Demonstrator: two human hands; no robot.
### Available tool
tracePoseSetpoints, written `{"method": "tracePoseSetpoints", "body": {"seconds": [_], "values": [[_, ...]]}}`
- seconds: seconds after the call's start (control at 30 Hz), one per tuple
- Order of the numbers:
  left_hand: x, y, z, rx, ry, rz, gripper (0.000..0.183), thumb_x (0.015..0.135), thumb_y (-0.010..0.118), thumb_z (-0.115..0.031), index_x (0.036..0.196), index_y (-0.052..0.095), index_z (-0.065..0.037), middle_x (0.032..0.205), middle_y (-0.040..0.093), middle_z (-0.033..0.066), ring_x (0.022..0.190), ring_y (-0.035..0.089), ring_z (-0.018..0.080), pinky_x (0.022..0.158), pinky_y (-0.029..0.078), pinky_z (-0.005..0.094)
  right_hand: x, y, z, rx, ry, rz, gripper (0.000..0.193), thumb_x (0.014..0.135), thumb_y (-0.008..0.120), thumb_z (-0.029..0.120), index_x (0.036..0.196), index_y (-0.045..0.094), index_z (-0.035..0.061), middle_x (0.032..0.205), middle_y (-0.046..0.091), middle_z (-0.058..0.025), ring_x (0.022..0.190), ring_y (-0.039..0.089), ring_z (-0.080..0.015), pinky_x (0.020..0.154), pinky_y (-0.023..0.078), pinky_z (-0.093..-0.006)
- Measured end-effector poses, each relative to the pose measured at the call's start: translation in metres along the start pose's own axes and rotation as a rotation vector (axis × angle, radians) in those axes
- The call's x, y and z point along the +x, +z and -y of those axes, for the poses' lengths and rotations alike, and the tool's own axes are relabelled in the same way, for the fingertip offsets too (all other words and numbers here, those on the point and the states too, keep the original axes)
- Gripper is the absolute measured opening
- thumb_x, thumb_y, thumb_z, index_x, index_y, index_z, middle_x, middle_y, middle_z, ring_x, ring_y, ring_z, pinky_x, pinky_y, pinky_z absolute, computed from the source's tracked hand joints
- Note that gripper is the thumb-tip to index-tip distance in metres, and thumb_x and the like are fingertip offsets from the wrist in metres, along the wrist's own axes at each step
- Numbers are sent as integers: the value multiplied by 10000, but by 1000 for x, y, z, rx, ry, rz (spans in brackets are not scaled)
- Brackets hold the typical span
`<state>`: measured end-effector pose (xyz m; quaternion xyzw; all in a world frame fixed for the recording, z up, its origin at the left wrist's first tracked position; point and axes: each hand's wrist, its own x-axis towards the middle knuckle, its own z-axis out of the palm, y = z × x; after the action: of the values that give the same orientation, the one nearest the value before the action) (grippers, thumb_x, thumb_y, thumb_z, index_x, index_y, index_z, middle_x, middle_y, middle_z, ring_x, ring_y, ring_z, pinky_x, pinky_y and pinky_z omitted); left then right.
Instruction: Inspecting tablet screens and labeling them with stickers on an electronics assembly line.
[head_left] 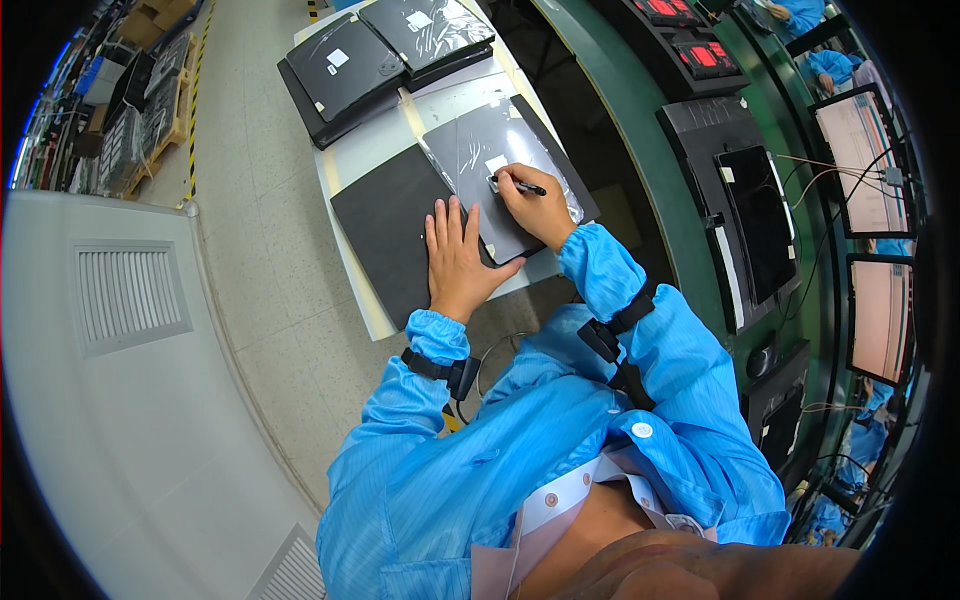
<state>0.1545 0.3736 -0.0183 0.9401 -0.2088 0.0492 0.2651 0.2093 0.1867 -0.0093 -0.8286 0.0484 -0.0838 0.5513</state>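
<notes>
In the head view, the thin dark-grey rectangular panel under clear, wrinkled film (470, 140) lies flat on the white table (378, 147), just above the middle of the frame, a black backing showing along its right edge. The right hand (540, 211) has its grip closed narrowly round a slim black marker pen (530, 187), its tip down at the panel beside a small white label (497, 164). The left hand (457, 258) holds nothing: its fingers are spread over a matte black flat slab (385, 225) to the panel's left, the thumb stretched toward the panel's lower edge.

The panel looks stiff and moderately heavy for its thinness; the glossy film would probably be slippery and the face easily scratched, so two opposite edges seem the best place to take hold. The pen should be light and rigid, best pinched by its barrel.

Among carriers, a black holder (717, 87) at the upper right bears two red-lit devices (703, 57). At the upper left, a wooden pallet (165, 150) carries stacked, wrapped goods (122, 150), too small to identify; what the brown cardboard boxes (150, 22) there contain cannot be told.
</notes>
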Motion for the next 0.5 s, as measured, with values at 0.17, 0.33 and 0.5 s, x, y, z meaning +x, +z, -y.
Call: {"method": "tracePoseSetpoints", "body": {"seconds": [0.17, 0.33, 0.5], "values": [[-2, -1, 1, 11, 1, 17, 1183, 772, 905, -675, 1627, 473, 20, 1722, 361, 340, 1650, 248, 500, 1356, 144, 607, 9, -33, -11, 79, -105, -368, 328, 1104, 676, 317, 1204, 768, 18, 1116, 802, -213, 1013, 789, -371, 899, 602, -404], [1, -4, 5, -13, 42, 46, 1233, 735, 945, -647, 1644, 450, 24, 1737, 342, 335, 1661, 228, 491, 1353, 116, 627, -6, -73, -35, -451, -126, -333, 419, 1050, 752, 301, 1378, 691, 47, 1277, 735, -221, 1131, 719, -414, 998, 571, -468], [9, -13, 26, -21, 70, 119, 1207, 728, 961, -569, 1626, 458, 60, 1738, 327, 356, 1673, 216, 476, 1346, 52, 658, -32, -62, -41, -387, -115, -209, 613, 945, 865, 272, 1460, 634, 32, 1384, 697, -211, 1294, 633, -400, 1109, 515, -469]]}}
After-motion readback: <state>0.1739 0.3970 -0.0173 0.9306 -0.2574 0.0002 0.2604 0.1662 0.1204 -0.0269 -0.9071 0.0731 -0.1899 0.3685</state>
